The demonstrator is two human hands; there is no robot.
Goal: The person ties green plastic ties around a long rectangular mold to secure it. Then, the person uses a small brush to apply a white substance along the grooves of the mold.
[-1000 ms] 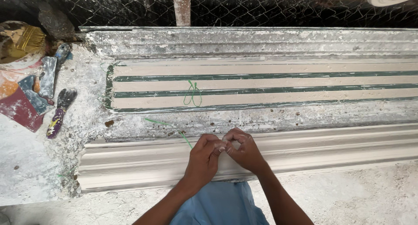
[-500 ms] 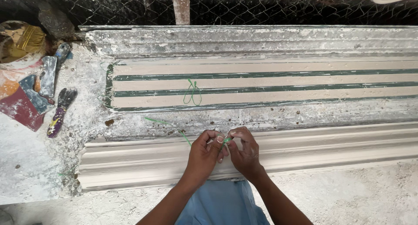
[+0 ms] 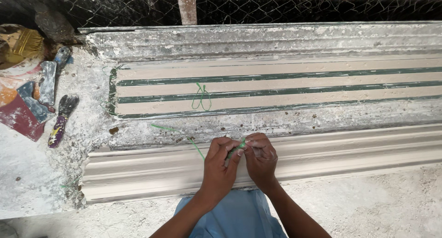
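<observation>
Both hands are meeting at lower centre of the frame, over the long plaster cornice moulding point(image 3: 350, 157). Left hand point(image 3: 220, 166) and right hand point(image 3: 261, 160) are pressing fingertip to fingertip, both pinching a thin green string point(image 3: 197, 148). The string is running from the pinch up and left across the crusted plaster, its loose end lying at centre left.

Change versus the frame half a second ago: the hands are staying in the same spot and remaining closed on the string; finger positions are shifting only slightly, with the left thumb now sitting a little higher against the right fingertips. The string's trailing end is lying much where it was. Nothing else on the worktop is moving.

Surface: the worktop point(image 3: 32, 182) is coated in dried white plaster, rough and spattered. Above the hands, a long mould point(image 3: 322, 81) with pale bands and dark green stripes is lying across the frame; a small green loop of string point(image 3: 201, 97) is resting on it, upper centre-left. At far left, plaster-smeared scrapers point(image 3: 46, 83) and a dark-handled tool point(image 3: 62, 120) are lying near each other, with a brush point(image 3: 20, 42) in the upper left corner.

Room: chain-link mesh point(image 3: 285, 5) is running along the top edge, with a rusty post point(image 3: 186, 5) at upper centre. Blue clothing point(image 3: 235, 217) is showing at the bottom edge between the forearms.
</observation>
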